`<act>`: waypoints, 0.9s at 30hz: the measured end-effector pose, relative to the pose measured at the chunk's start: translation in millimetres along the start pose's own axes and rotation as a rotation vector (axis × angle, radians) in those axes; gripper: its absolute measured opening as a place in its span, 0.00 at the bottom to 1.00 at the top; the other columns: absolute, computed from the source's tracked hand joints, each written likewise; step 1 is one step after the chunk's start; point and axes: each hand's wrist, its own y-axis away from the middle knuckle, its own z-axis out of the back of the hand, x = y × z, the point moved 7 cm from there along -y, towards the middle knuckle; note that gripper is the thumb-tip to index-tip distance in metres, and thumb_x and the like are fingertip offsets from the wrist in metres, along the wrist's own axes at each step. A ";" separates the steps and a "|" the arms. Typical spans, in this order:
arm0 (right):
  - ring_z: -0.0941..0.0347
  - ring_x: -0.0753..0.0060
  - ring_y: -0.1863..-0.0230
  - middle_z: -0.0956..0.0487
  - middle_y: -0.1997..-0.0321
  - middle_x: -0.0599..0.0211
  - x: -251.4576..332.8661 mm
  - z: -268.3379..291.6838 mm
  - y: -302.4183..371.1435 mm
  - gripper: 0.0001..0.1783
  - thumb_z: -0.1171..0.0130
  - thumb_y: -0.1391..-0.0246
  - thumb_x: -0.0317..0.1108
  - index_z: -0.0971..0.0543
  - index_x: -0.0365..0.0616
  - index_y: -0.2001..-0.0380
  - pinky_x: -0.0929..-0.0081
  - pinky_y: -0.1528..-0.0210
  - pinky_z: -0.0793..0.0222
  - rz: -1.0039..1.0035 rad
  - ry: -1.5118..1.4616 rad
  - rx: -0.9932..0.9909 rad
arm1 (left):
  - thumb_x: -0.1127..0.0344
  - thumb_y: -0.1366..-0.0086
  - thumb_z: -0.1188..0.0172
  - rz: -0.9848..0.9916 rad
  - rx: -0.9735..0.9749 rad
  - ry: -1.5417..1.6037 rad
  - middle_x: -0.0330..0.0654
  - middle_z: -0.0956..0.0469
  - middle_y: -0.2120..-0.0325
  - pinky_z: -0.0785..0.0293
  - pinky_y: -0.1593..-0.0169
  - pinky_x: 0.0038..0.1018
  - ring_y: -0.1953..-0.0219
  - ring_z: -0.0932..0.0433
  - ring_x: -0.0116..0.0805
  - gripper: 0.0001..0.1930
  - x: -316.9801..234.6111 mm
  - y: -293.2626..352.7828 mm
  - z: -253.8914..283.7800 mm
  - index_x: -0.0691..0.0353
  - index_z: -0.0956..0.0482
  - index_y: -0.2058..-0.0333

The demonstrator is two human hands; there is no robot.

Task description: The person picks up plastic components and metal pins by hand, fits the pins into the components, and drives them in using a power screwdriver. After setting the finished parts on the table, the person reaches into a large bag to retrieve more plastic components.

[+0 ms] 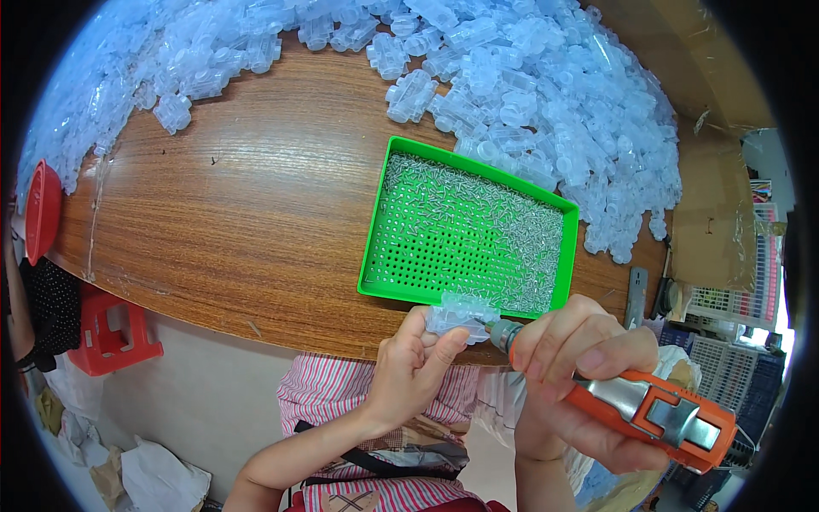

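Observation:
Near the table's front edge, my left hand (415,363) grips a clear plastic part (461,317) between thumb and fingers. My right hand (580,375) is wrapped round an orange and silver power screwdriver (657,418). The driver's tip points left and meets the right side of the clear part; whether a screw sits at the tip is too small to tell. Right behind the part stands a green perforated tray (368,247), with many small silver screws (533,247) heaped mostly along its right and far sides.
Clear plastic parts lie in a big heap (546,102) behind the tray and in another (171,51) at the far left. A cardboard wall (712,196) bounds the right side. A red bowl (43,212) sits at the left edge, near a red stool (115,333) and another person's arm (17,299).

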 end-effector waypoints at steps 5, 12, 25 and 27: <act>0.35 0.71 0.81 0.32 0.85 0.68 -3.8 -4.8 1.0 0.43 0.49 0.61 0.78 0.31 0.42 0.71 0.72 0.82 0.33 -0.013 0.012 -0.006 | 0.67 0.34 0.45 -0.017 -0.010 0.045 0.44 0.18 0.70 0.27 0.69 0.19 0.69 0.23 0.19 0.12 1.4 -1.6 -2.2 0.68 0.31 0.56; 0.29 0.65 0.80 0.26 0.82 0.62 -6.8 -10.3 2.5 0.09 0.37 0.56 0.25 0.27 0.39 0.73 0.70 0.75 0.29 -0.022 -0.001 0.040 | 0.67 0.34 0.44 -0.002 -0.006 -0.026 0.45 0.18 0.71 0.29 0.73 0.19 0.71 0.24 0.17 0.13 4.4 -0.9 -1.8 0.68 0.32 0.56; 0.38 0.74 0.83 0.33 0.87 0.68 5.5 7.0 -21.8 0.40 0.54 0.51 0.72 0.30 0.37 0.67 0.78 0.85 0.35 -0.011 -0.211 -0.190 | 0.67 0.34 0.45 0.044 0.030 0.037 0.46 0.19 0.66 0.24 0.63 0.22 0.64 0.20 0.26 0.14 -9.1 5.7 5.1 0.68 0.33 0.54; 0.38 0.75 0.83 0.34 0.88 0.69 12.3 19.7 -29.2 0.40 0.55 0.50 0.72 0.29 0.37 0.66 0.81 0.84 0.36 0.029 -0.179 -0.224 | 0.68 0.35 0.44 0.073 0.120 0.117 0.44 0.21 0.62 0.24 0.59 0.22 0.61 0.21 0.27 0.17 -38.6 17.8 15.1 0.68 0.34 0.51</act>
